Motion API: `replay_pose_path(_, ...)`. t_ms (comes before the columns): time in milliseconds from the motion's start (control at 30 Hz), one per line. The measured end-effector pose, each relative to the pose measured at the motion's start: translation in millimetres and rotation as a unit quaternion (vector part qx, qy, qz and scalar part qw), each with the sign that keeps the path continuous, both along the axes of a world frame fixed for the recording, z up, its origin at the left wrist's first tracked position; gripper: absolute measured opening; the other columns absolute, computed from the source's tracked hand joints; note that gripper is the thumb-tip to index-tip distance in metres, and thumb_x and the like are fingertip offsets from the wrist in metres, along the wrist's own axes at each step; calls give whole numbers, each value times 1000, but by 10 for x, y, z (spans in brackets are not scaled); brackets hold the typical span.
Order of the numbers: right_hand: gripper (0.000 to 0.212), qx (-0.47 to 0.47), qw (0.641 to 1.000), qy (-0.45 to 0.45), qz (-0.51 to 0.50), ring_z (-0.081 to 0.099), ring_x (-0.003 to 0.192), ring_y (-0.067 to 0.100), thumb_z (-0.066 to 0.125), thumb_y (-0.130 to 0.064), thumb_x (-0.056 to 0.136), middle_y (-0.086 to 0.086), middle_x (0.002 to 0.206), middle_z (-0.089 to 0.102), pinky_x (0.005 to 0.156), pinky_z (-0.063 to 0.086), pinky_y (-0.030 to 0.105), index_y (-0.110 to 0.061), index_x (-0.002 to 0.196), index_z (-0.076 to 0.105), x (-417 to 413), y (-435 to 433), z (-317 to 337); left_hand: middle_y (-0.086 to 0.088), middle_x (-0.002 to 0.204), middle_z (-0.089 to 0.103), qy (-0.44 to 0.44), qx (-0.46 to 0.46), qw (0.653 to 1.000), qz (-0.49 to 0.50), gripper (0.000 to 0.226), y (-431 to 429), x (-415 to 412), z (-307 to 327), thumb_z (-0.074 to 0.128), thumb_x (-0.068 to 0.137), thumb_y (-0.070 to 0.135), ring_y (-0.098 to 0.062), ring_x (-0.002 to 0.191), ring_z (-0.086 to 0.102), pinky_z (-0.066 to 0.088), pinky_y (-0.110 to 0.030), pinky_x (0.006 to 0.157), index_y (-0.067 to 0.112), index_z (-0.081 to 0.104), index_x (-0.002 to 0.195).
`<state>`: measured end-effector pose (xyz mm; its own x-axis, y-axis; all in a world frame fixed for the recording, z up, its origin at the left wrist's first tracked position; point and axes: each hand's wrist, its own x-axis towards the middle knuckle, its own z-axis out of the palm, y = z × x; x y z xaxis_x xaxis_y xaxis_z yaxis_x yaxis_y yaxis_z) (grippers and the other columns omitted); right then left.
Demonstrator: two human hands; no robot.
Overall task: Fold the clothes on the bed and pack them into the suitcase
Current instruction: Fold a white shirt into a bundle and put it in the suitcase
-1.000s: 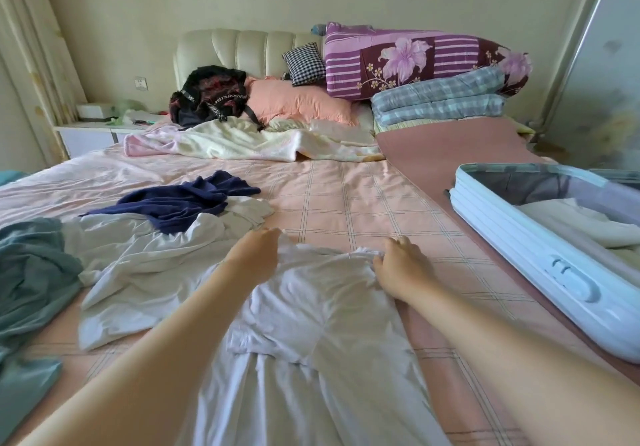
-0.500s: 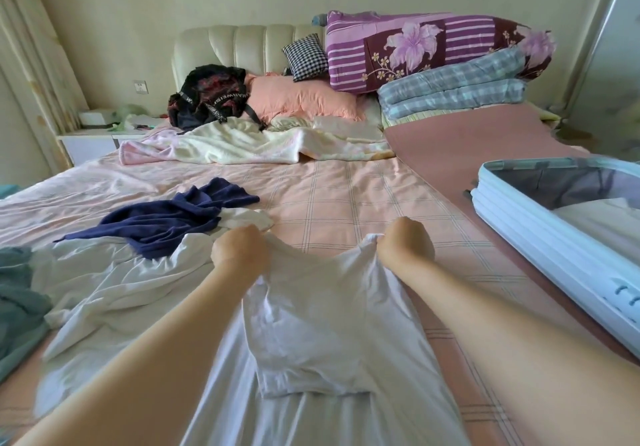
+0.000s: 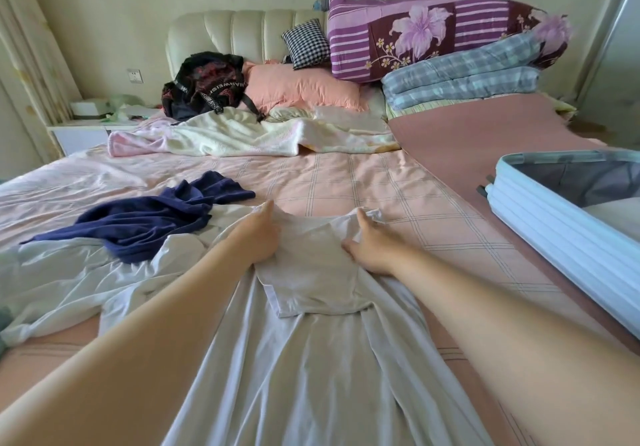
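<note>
A white garment (image 3: 311,359) lies spread lengthwise on the bed (image 3: 363,186), its sleeves folded in over the chest. My left hand (image 3: 258,234) rests flat on its left shoulder and my right hand (image 3: 370,243) rests flat on its right shoulder, fingers straight, both near the collar. A navy garment (image 3: 156,217) lies crumpled to the left, partly on another white garment (image 3: 86,272). The light-blue suitcase (image 3: 554,237) stands open at the right edge of the bed with white folded cloth (image 3: 616,213) inside.
At the head of the bed lie a cream blanket (image 3: 249,134), a black backpack (image 3: 204,85), a pink pillow (image 3: 304,87) and stacked quilts (image 3: 450,50). A white nightstand (image 3: 83,134) stands at the left. A teal cloth (image 3: 2,324) shows at the left edge.
Both hands held the garment's shoulders in closed fists; now they lie flat on it with straight fingers. The view has shifted left, so the suitcase sits further right.
</note>
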<state>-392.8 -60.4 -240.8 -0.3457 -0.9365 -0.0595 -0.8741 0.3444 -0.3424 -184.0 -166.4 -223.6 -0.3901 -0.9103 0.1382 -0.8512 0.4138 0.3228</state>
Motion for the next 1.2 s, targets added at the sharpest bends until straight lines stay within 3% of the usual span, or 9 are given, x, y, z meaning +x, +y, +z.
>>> replay_pose_path(67, 76, -32, 999, 27, 21, 19, 151, 31, 41, -55, 98, 9, 165, 19, 119, 23, 45, -19, 158, 13, 36, 77, -70, -4, 126, 58, 41, -75, 995, -43, 36, 144, 56, 21, 43, 97, 37, -26, 110, 57, 42, -33, 83, 22, 54, 127)
replay_pose_path(167, 68, -35, 997, 45, 43, 9, 154, 28, 34, -52, 102, 11, 166, 15, 121, 15, 46, -16, 158, 18, 78, 252, -76, 13, 111, 57, 87, -82, 965, -234, 50, 459, 162, 88, 46, 80, 71, -11, 100, 58, 48, -34, 87, 33, 64, 106)
replay_pose_path(267, 57, -68, 993, 55, 81, 10, 154, 24, 37, -48, 104, 10, 165, 19, 121, 12, 40, -19, 153, 33, 160, 451, -38, 19, 120, 57, -73, -118, 932, -336, 71, 770, 287, 74, 50, 71, 83, -6, 105, 57, 49, -31, 89, 37, 59, 123)
replay_pose_path(433, 53, -51, 988, 35, 141, 6, 155, 18, 43, -42, 103, 7, 168, 13, 125, 7, 39, -28, 154, 36, 408, 820, 28, 1, 97, 73, -111, -297, 856, -408, 40, 872, 476, -122, 40, 84, 25, -21, 80, 71, 58, -31, 58, 18, 73, 105)
replay_pose_path(533, 56, -44, 988, 27, 144, 8, 155, 16, 44, -46, 102, 5, 168, 13, 125, 7, 37, -30, 155, 35, 545, 992, 80, -3, 97, 73, -91, -282, 884, -362, 41, 775, 660, -42, 40, 79, 6, -23, 85, 71, 59, -32, 64, 19, 76, 94)
replay_pose_path(633, 65, 15, 988, 49, 143, 3, 155, 18, 41, -52, 100, 6, 169, 2, 125, 4, 36, -31, 159, 21, 674, 1152, 74, 4, 138, 58, -125, -104, 947, -277, 60, 798, 822, -91, 47, 85, -3, -17, 128, 55, 39, -25, 108, 32, 60, 132)
replay_pose_path(700, 66, 46, 989, 55, 133, -2, 155, 21, 36, -52, 102, 8, 168, -4, 125, 1, 35, -32, 161, 12, 737, 1266, 80, 11, 157, 35, -151, -19, 966, -208, 64, 954, 859, -101, 43, 92, 5, -10, 144, 34, 25, -27, 118, 34, 40, 149)
replay_pose_path(1033, 52, 57, 989, 60, 122, 21, 151, 22, 43, -45, 97, 3, 163, 25, 121, 22, 41, -31, 147, 45, 956, 2230, 290, 12, 148, 46, 24, -41, 970, -237, 68, 2275, 672, 254, 38, 84, -4, -9, 137, 39, 30, -23, 110, 34, 52, 140)
replay_pose_path(1200, 23, 0, 997, -16, 77, 58, 113, 21, 52, -41, 89, -6, 108, 54, 95, 46, 32, -33, 100, 70, 1091, 2898, 448, 13, 132, 57, -19, -11, 949, -313, 67, 2983, 587, 261, 41, 76, -5, -9, 128, 45, 39, -27, 104, 31, 59, 128)
